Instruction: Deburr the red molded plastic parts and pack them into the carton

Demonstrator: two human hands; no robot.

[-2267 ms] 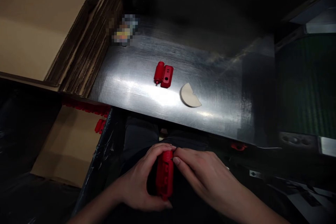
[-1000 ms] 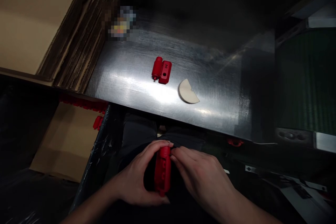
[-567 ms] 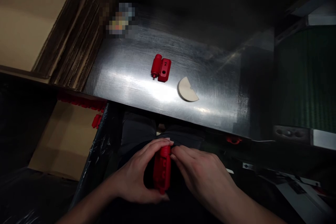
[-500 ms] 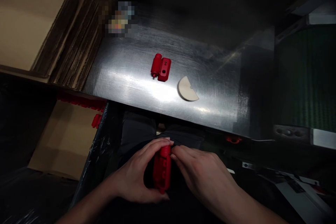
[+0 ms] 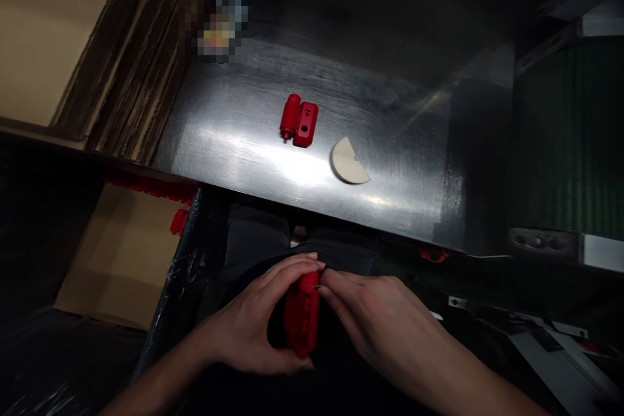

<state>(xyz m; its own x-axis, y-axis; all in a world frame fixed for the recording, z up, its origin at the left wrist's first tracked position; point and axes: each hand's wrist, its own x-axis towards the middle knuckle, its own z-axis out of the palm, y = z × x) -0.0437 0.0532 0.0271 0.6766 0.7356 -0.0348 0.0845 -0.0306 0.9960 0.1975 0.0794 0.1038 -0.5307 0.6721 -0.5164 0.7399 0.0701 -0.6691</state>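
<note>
The left hand [image 5: 248, 322] grips a red part [image 5: 306, 318] over the lap [image 5: 257, 229], the right hand [image 5: 383, 315] pinching a thin sliver [image 5: 316, 286] at its upper end, before a scuffed, dimly lit metal table [image 5: 409, 175] bearing two side-by-side red pieces [image 5: 291, 117] and a pale half-disc [image 5: 347, 164], stacked cardboard [image 5: 127, 58] crowding its left side.

The trousers [image 5: 258, 234] are dark grey, of plain cloth with soft creases. On the near side of the trousers is a navy, almost black top [image 5: 248, 273], its details lost in shadow. Also on the near side of the trousers, the left hand [image 5: 258, 312] and right hand [image 5: 380, 312] are bare and short-nailed, and both forearms [image 5: 166, 364] are bare as far as they show.
</note>
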